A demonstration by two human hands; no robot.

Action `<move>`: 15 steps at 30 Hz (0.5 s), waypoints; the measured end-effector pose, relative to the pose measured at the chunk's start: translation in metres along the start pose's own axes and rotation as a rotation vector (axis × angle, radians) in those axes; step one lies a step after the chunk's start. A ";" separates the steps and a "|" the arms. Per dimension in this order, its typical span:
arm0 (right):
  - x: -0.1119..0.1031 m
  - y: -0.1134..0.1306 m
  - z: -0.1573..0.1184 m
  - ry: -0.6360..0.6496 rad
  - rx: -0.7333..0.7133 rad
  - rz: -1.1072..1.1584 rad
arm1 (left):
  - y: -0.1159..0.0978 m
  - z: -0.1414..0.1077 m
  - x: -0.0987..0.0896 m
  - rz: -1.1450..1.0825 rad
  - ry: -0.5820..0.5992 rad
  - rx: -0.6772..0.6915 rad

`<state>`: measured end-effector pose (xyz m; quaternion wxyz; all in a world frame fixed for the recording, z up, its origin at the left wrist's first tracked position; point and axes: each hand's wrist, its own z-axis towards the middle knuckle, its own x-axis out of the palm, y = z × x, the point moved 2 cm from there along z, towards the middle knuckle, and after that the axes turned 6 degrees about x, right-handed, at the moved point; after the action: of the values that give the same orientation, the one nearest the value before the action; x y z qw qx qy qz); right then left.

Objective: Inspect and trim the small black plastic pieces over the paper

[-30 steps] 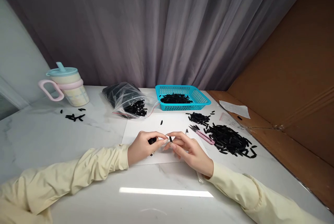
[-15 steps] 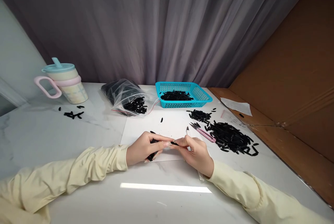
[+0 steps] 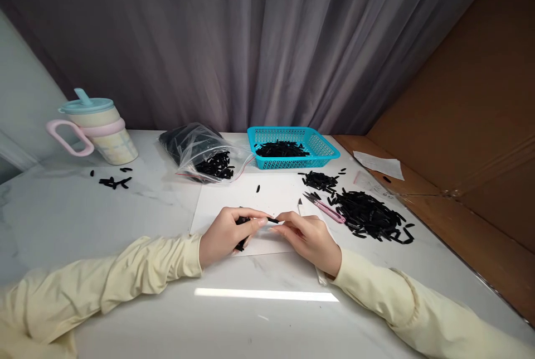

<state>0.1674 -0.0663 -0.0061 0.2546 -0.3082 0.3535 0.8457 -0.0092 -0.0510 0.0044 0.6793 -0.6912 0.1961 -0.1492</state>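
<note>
My left hand (image 3: 229, 232) is closed round several black pieces (image 3: 241, 244), and its thumb and forefinger pinch one small black piece (image 3: 272, 220) that sticks out to the right. My right hand (image 3: 307, 239) is closed, its fingertips at the far end of that same piece; both hands are over a white sheet (image 3: 217, 194). A lone black piece (image 3: 258, 188) lies on the sheet beyond them. Pink-handled snips (image 3: 330, 212) rest right of the sheet, beside a large heap of black pieces (image 3: 368, 214). Behind that heap sits a smaller one (image 3: 320, 180).
At the back stand a blue basket (image 3: 292, 164) and an open clear bag (image 3: 196, 150), both with black pieces inside. A lidded cup (image 3: 104, 133) is at the left, with loose pieces (image 3: 115, 183) before it. Cardboard (image 3: 468, 97) borders the right side.
The small piece between my hands shows more of its length now, with my right fingertips drawn slightly back round its end. The whole view has shifted slightly.
</note>
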 end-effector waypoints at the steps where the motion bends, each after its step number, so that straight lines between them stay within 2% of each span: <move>1: 0.000 0.000 0.000 0.026 0.010 -0.007 | -0.001 0.000 0.000 -0.002 -0.002 -0.004; 7: -0.004 0.001 0.001 0.084 0.025 0.025 | -0.005 -0.001 0.000 0.010 -0.018 0.002; 15: -0.004 0.005 0.000 -0.013 -0.016 0.006 | -0.003 -0.003 -0.001 0.085 -0.019 0.085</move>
<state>0.1669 -0.0704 -0.0016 0.2519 -0.3037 0.3460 0.8512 -0.0110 -0.0527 0.0073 0.7156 -0.6542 0.2124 -0.1218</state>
